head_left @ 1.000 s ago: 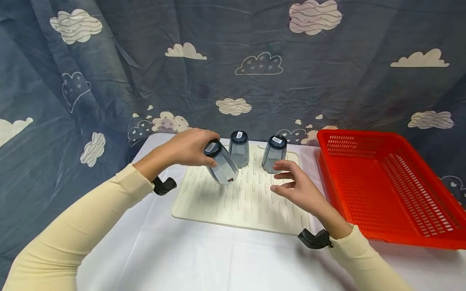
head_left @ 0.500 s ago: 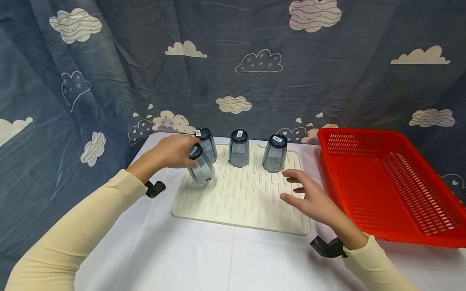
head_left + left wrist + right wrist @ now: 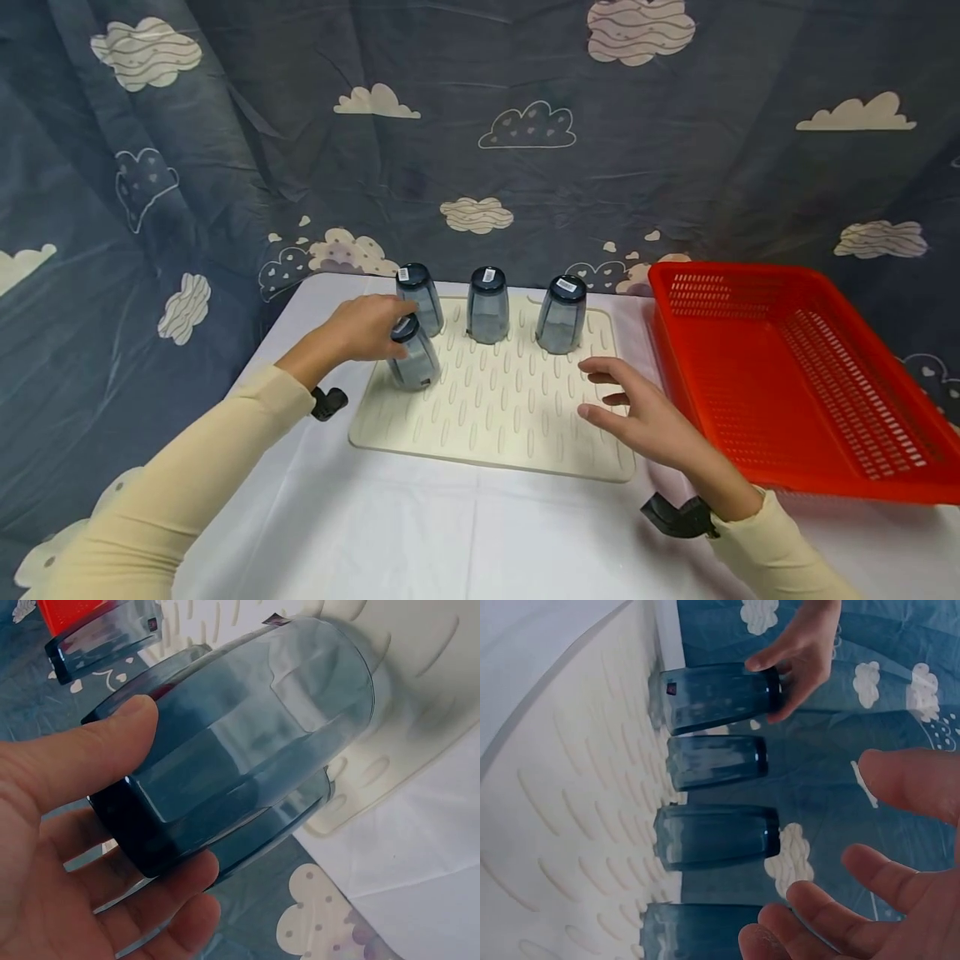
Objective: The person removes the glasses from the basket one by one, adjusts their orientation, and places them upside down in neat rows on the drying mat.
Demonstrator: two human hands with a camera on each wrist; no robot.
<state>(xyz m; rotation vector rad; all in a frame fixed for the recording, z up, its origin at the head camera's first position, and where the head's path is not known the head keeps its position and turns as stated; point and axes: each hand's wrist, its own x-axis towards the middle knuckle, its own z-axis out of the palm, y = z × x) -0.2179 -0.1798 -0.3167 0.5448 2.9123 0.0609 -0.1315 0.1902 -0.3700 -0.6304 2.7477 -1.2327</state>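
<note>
While the left hand (image 3: 358, 328) grips an upturned blue glass (image 3: 413, 357) standing at the left of the cream drying mat (image 3: 495, 408), the right hand (image 3: 645, 412) hovers over the mat's right side, fingers spread and empty.

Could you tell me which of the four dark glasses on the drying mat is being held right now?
The front-left glass, alone in front of the back row; the left hand grips its upturned base, while the other three stand untouched.

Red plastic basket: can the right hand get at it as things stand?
Probably yes. The right hand is open over the cream ridged drying mat, holding nothing, and the red plastic basket sits just to its right on the table with nothing between them. The upturned blue glasses stand further back.
</note>
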